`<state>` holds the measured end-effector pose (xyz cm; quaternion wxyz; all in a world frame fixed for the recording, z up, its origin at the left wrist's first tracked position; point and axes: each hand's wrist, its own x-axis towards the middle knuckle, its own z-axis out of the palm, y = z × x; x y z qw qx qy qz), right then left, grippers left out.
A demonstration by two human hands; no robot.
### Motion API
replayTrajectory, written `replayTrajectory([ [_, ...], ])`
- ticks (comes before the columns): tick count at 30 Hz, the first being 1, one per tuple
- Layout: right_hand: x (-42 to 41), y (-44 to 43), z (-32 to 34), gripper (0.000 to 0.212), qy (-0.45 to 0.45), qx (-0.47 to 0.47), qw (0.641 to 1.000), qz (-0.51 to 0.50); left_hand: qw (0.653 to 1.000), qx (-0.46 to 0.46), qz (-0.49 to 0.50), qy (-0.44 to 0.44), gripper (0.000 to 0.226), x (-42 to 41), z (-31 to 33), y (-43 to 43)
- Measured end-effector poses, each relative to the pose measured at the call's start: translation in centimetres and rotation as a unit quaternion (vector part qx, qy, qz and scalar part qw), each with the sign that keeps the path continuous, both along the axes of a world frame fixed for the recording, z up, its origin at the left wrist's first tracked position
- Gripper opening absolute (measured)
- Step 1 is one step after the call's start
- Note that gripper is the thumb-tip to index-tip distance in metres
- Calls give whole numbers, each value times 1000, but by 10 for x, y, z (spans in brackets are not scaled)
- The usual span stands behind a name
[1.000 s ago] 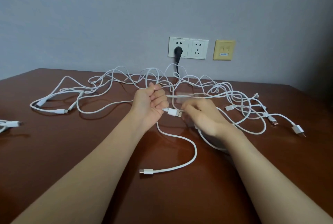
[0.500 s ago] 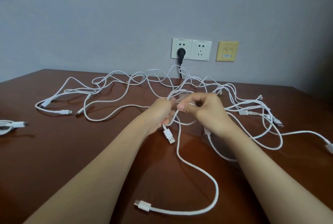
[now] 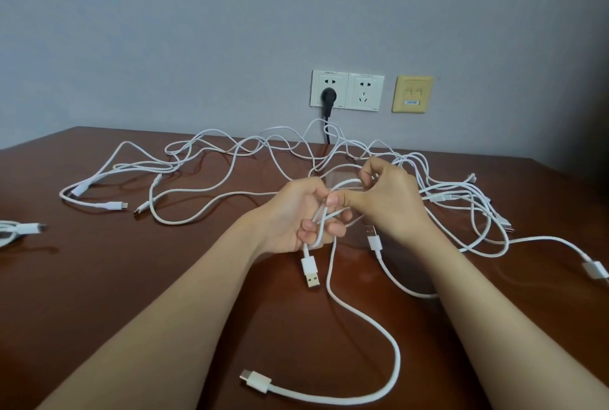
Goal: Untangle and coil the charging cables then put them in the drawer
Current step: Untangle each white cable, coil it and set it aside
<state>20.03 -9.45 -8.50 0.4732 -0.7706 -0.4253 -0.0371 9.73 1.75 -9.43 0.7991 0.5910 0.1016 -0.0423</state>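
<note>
at the far left edge of the brown table [image 3: 99, 277] lies a lone cable end [image 3: 23, 230]. a tangle of white cables [image 3: 204, 159] sprawls across the back of the table. the left hand [image 3: 293, 215] curls its fingers round one cable [image 3: 329, 268], its usb plug [image 3: 310, 272] hanging just below the fist. the right hand [image 3: 390, 202], touching the left, pinches a white loop between thumb and fingers.
</note>
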Motion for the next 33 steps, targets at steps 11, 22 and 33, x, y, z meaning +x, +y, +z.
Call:
replayTrajectory([
  [11, 5, 3, -4, 34, 66, 81, 990, 98, 992, 106, 64, -19, 22, 6, -2, -8],
  [22, 4, 2, -15, 9, -27, -69, 993, 91, 973, -98, 208, -19, 26, 0, 7, 4],
  [33, -6, 4, -6, 28, -125, 35, 991, 28, 963, 10, 268, 11, 23, 4, 7, -2],
])
